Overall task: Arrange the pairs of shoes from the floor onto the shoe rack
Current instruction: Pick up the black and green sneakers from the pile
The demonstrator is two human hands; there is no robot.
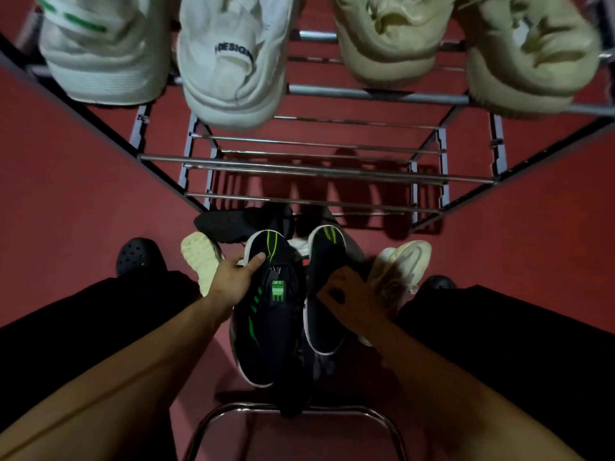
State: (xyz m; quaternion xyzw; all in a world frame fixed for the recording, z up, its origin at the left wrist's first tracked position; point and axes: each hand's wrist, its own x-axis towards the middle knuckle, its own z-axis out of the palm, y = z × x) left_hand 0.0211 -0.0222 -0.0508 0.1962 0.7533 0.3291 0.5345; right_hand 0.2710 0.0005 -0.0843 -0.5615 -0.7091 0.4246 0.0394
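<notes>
I look straight down a metal shoe rack (pixel 309 168). Its top tier holds a white pair (pixel 229 61) on the left and a cream pair (pixel 392 44) on the right. My left hand (pixel 233 281) grips a black shoe with green stripes (pixel 269 314) by its side near the heel. My right hand (pixel 346 297) holds the matching black shoe (pixel 324 294) from the right side. Both shoes are lifted above the red floor in front of the rack.
On the floor lie a black shoe (pixel 239 224) near the rack's foot, a cream shoe sole-up (pixel 203 261) to the left and another cream shoe (pixel 402 267) to the right. My feet wear dark clogs (pixel 138 256). A metal stool frame (pixel 296 417) sits below me.
</notes>
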